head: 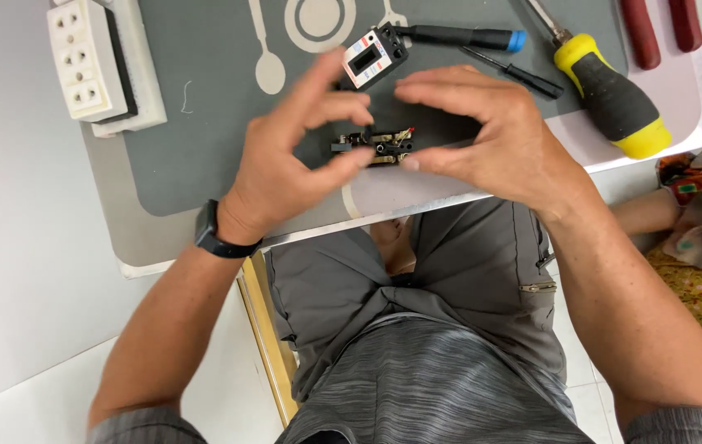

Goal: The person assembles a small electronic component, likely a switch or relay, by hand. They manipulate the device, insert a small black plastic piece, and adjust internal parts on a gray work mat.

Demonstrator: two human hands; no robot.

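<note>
- The left hand (289, 156) and right hand (482, 136) curve toward each other over a small part (376, 145) lying on the grey mat (203, 123).
- The part is dark with brass bits and a red speck; its detail is too small to make out.
- Left thumb tip sits at the part's near edge, the forefinger just above it; whether either touches cannot be told. The fingers are loosely spread, not pinching.
- Right fingertips meet the part's right end; the hand hides that end, so the hold cannot be told.
- Far of the hands lies a small white-faced meter (371, 56), partly covered by the left forefinger.
- A blue-tipped tool (466, 37) and a thin screwdriver (515, 76) are partly hidden.
- The yellow screwdriver (614, 94) lies far right; red handles (655, 29) are cut off by the top edge.
- A white socket strip (92, 62) lies far left.
</note>
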